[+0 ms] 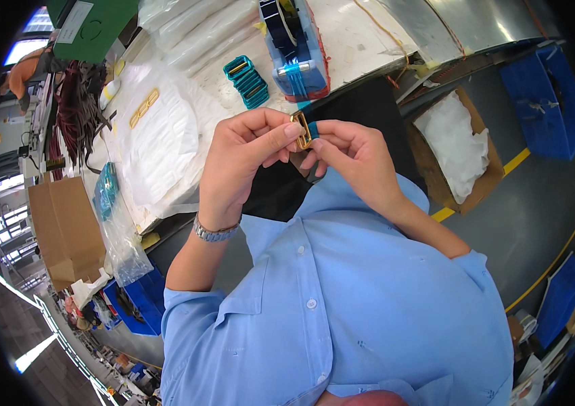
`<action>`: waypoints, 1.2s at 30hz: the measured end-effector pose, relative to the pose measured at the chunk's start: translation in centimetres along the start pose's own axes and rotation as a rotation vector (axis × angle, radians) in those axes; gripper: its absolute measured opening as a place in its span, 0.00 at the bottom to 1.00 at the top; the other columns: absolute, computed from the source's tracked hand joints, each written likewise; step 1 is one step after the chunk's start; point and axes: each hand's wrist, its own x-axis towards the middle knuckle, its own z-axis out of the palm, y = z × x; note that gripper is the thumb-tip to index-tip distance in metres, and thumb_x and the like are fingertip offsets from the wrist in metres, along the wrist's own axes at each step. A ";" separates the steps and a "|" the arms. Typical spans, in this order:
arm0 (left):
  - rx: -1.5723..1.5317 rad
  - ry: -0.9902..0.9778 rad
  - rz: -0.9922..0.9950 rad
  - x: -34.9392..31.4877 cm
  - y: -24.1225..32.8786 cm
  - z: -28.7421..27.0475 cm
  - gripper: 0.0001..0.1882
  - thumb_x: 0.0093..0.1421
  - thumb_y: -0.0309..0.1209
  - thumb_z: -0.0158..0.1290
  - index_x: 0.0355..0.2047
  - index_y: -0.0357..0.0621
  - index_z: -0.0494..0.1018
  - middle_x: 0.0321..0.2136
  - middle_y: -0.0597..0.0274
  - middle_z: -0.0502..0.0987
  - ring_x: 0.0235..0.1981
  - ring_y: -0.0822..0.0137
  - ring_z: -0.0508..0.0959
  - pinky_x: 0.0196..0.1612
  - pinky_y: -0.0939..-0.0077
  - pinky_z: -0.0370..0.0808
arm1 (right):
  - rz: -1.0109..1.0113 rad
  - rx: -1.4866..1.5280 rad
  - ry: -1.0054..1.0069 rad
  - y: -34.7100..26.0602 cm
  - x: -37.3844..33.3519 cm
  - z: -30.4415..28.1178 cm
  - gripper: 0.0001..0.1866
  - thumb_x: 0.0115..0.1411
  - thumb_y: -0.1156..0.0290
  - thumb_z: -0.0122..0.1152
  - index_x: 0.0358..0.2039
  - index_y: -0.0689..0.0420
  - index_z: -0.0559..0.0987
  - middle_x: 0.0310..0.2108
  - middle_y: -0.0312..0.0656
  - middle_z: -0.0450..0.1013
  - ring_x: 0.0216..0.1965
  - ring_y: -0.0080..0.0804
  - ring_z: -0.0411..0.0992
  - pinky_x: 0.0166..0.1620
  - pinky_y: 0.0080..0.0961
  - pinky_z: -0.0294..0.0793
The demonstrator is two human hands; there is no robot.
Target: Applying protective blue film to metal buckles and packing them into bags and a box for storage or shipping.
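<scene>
Head view: pinching a gold buckle between thumb and forefinger of the left hand, other fingers curled beneath. Pressing a short teal strip at the buckle's side with thumb and bent fingers of the right hand. Held aloft by a black surface, near the tape dispenser. Shiny, open-framed, tilted, partly hidden behind fingertips.

The gold buckle is glossy, smooth metal; the teal wrapping on the stacked buckles looks like shiny plastic film. The tape dispenser is blue plastic, the watch bracelet shiny metal, the shirt matt cloth.
</scene>
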 end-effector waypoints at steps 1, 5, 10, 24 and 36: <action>0.007 0.000 0.004 0.1 -0.1 0.0 0.09 0.68 0.30 0.65 0.40 0.35 0.83 0.30 0.65 0.84 0.29 0.79 0.78 0.30 0.86 0.68 | -0.002 0.010 -0.006 0.0 0.0 0.0 0.14 0.74 0.76 0.58 0.56 0.66 0.82 0.41 0.40 0.85 0.36 0.19 0.82 0.36 0.17 0.80; 0.019 0.003 -0.009 0.5 -0.2 0.1 0.09 0.68 0.30 0.66 0.40 0.35 0.83 0.29 0.65 0.84 0.28 0.80 0.77 0.30 0.87 0.68 | -0.003 0.006 -0.012 -0.5 0.0 0.0 0.14 0.73 0.77 0.58 0.56 0.66 0.81 0.42 0.41 0.85 0.37 0.20 0.83 0.37 0.17 0.81; 0.052 0.038 -0.029 0.6 -0.3 0.4 0.09 0.68 0.31 0.66 0.39 0.36 0.83 0.28 0.66 0.83 0.28 0.80 0.77 0.30 0.87 0.68 | -0.010 0.067 -0.010 -0.5 -0.2 0.2 0.14 0.72 0.76 0.61 0.55 0.68 0.81 0.43 0.44 0.85 0.38 0.22 0.83 0.38 0.18 0.81; 0.068 0.050 -0.043 1.4 -1.6 0.4 0.08 0.70 0.32 0.64 0.37 0.38 0.83 0.27 0.73 0.79 0.26 0.84 0.71 0.30 0.87 0.66 | 0.013 0.099 0.027 0.2 0.9 -0.1 0.17 0.71 0.72 0.67 0.54 0.71 0.82 0.40 0.47 0.86 0.38 0.28 0.85 0.40 0.22 0.85; 0.075 0.049 0.086 2.4 -4.2 0.5 0.13 0.72 0.30 0.60 0.52 0.35 0.83 0.38 0.66 0.85 0.33 0.81 0.76 0.35 0.85 0.70 | 0.051 0.165 0.001 -0.6 0.7 -0.6 0.16 0.72 0.72 0.64 0.54 0.72 0.81 0.42 0.50 0.85 0.41 0.32 0.86 0.43 0.24 0.87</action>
